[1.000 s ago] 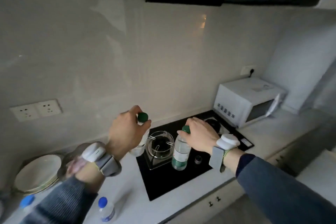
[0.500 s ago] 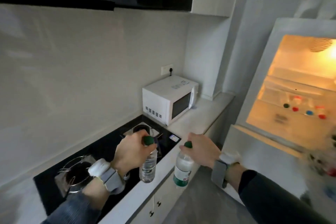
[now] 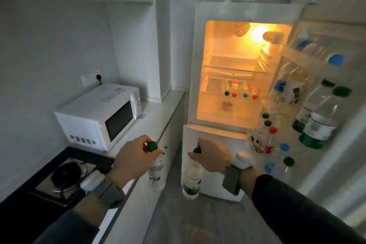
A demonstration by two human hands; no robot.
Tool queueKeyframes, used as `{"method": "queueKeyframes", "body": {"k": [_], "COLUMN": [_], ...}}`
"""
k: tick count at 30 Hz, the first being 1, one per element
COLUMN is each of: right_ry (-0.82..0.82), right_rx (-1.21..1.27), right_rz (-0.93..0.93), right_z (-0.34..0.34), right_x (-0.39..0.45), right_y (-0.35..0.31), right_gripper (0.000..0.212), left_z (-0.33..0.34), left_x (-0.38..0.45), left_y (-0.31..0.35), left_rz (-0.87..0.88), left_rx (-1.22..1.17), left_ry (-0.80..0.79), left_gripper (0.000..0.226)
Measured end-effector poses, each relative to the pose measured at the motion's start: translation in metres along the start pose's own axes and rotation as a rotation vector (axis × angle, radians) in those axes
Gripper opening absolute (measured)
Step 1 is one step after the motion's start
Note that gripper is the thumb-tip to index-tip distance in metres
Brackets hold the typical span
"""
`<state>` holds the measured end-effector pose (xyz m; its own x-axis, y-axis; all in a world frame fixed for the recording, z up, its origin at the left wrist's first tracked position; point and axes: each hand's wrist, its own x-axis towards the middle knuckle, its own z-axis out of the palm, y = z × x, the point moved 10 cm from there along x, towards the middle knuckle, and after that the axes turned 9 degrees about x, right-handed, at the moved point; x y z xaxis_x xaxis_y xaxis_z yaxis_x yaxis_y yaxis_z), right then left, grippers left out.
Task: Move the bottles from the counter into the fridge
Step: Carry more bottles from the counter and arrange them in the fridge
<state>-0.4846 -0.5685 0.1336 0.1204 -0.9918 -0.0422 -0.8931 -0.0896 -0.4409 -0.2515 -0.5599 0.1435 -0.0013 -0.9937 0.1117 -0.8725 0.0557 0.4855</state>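
So both bottles are off the counter now: left hand (image 3: 132,159) and right hand (image 3: 211,156) each grip one by the neck, facing the open fridge (image 3: 200,65).

- Your left hand (image 3: 133,161) grips a clear plastic bottle with a green cap (image 3: 156,168) by its neck, hanging upright.
- Your right hand (image 3: 213,154) holds a green-labelled clear bottle (image 3: 192,180) the same way, just beside the left one.
- Ahead of both hands stands the open white fridge (image 3: 200,65), lit inside.
- Left of your left hand sits a white microwave (image 3: 99,113).
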Motion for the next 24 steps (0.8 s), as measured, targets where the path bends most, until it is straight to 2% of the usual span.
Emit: {"method": "queueKeyframes", "body": {"k": [8,11,18,24], "right_ry": [0.094,0.184,0.282,0.396], "right_rx": [0.039,0.043,0.064,0.138], "right_rz": [0.178,0.288,0.438,0.575], "right_z": [-0.046,-0.064,-0.099,-0.132], "right_x": [0.014,0.021,0.036,0.038], "right_y": [0.075,0.111,0.148,0.167], "right_gripper": [0.039,0.04,0.029,0.029], "left_z": [0.06,0.085,0.113,0.129], "left_x": [0.082,0.12,0.181,0.22], "left_y": [0.091,0.132,0.2,0.244], "left_rz": [0.285,0.403,0.577,0.726], "left_rx": [-0.023,-0.059,-0.11,-0.142], "left_ry": [-0.136,-0.191,-0.275,-0.325], "left_gripper": [0.024,0.024,0.024,0.024]}}
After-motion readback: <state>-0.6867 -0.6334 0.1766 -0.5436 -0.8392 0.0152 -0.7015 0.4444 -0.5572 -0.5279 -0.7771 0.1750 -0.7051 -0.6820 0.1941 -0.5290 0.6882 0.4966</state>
